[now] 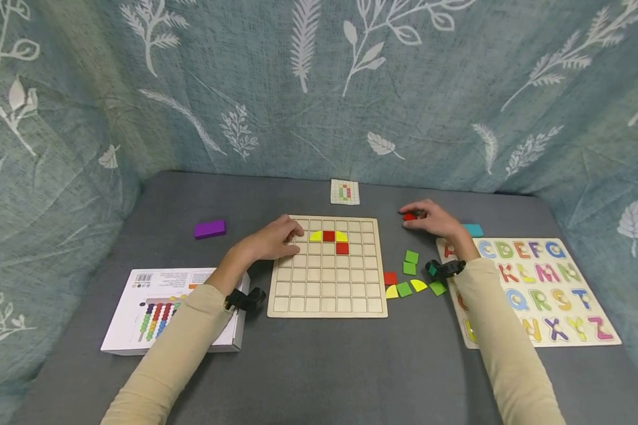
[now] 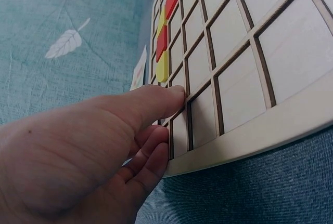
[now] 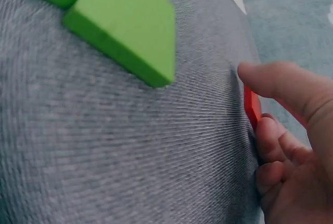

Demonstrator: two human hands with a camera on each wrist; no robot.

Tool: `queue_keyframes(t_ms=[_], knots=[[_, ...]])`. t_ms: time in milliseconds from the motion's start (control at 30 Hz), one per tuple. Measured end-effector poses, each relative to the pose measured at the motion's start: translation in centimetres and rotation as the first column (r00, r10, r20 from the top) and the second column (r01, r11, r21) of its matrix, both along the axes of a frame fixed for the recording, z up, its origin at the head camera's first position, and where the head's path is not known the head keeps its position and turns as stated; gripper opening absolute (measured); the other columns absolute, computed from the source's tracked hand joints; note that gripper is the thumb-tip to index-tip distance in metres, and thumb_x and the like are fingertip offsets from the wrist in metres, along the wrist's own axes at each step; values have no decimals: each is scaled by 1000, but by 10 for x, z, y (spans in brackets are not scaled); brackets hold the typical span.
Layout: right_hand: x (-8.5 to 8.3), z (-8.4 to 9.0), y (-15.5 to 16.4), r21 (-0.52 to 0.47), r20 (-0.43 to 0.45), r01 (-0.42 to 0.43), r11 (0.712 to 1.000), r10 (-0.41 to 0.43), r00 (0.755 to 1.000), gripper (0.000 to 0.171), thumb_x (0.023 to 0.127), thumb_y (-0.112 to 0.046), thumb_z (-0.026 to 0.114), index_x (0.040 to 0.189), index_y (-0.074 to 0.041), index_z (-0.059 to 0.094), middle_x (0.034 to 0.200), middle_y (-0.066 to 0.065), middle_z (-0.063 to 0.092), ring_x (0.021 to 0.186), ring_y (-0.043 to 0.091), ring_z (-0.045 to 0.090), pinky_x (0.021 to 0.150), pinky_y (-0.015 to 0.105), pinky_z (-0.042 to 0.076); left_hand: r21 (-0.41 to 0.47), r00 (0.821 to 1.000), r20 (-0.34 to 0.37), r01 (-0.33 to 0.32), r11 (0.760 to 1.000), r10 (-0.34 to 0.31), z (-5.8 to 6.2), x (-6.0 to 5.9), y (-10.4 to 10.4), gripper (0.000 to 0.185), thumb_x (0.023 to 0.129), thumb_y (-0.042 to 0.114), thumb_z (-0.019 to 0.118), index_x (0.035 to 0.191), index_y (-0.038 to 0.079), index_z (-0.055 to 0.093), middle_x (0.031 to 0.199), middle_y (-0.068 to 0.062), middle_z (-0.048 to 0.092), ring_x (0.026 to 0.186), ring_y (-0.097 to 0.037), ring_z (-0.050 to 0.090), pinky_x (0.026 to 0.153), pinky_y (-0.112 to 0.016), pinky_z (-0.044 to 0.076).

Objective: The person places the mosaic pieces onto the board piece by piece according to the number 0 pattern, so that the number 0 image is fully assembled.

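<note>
My left hand rests on the upper left part of a wooden grid board. In the left wrist view its thumb lies on the grid and its loosely bent fingers are at the board's edge. Near the board's top sit a yellow quarter-round tile, a red square tile, a second yellow quarter-round tile, and a red square tile below that one. Right of the board, my right hand pinches a red tile between thumb and fingers, low over the table.
Loose green tiles, yellow quarter-rounds and a red tile lie right of the board. A pattern card sits behind it. A white box and purple block are left; an alphabet board and blue block are right.
</note>
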State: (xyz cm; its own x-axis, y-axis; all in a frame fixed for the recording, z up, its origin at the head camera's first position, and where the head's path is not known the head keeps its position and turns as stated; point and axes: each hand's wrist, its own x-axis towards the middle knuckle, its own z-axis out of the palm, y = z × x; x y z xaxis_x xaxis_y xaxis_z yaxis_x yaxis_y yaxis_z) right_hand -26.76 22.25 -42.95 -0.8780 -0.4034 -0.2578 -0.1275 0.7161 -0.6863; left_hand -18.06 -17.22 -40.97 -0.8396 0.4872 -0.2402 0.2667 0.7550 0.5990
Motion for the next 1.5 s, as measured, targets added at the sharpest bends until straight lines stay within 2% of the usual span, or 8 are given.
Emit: queue_keyframes(t_ms=[167, 333, 700, 933, 1500], knots=[[-3, -5, 0, 7, 22, 13, 1000, -13, 1000, 43, 95, -22, 62, 136, -10, 55, 137, 20, 37, 93, 27, 43, 80, 36, 37, -6, 1000, 7, 7, 1000, -7, 0, 0, -1, 36, 95, 13, 60, 127, -2, 53, 114, -15, 47, 101, -24, 46, 92, -40, 42], [-5, -7, 1, -9, 49, 36, 999, -36, 998, 45, 95, -22, 62, 137, -9, 53, 138, 21, 36, 92, 26, 39, 80, 37, 35, -8, 1000, -3, 6, 1000, -6, 1, -1, -1, 37, 94, 13, 61, 127, -2, 53, 115, -17, 47, 102, -26, 48, 93, -42, 43], [-4, -11, 1, -18, 48, 48, 999, -47, 998, 42, 95, -18, 61, 135, -6, 54, 129, 19, 42, 92, 25, 40, 80, 36, 35, -4, 1000, 0, 12, 1000, -12, 1, 1, -1, 37, 94, 13, 61, 127, -3, 53, 113, -16, 47, 100, -24, 46, 90, -40, 42], [-5, -9, 1, -7, 4, 34, 999, -34, 999, 41, 95, -19, 61, 133, -5, 56, 124, 19, 44, 90, 24, 39, 78, 36, 34, -1, 1000, -10, 16, 1000, -16, 1, -1, 1, 37, 94, 13, 61, 127, -3, 54, 110, -14, 46, 96, -23, 44, 87, -38, 40], [-4, -6, -1, 1, 38, 78, 997, -78, 996, 43, 95, -21, 61, 135, -6, 54, 132, 20, 43, 89, 24, 43, 78, 35, 36, -18, 1000, -7, 20, 1000, -20, 4, -2, 1, 38, 95, 13, 61, 128, -2, 54, 110, -14, 47, 96, -23, 45, 87, -38, 40]])
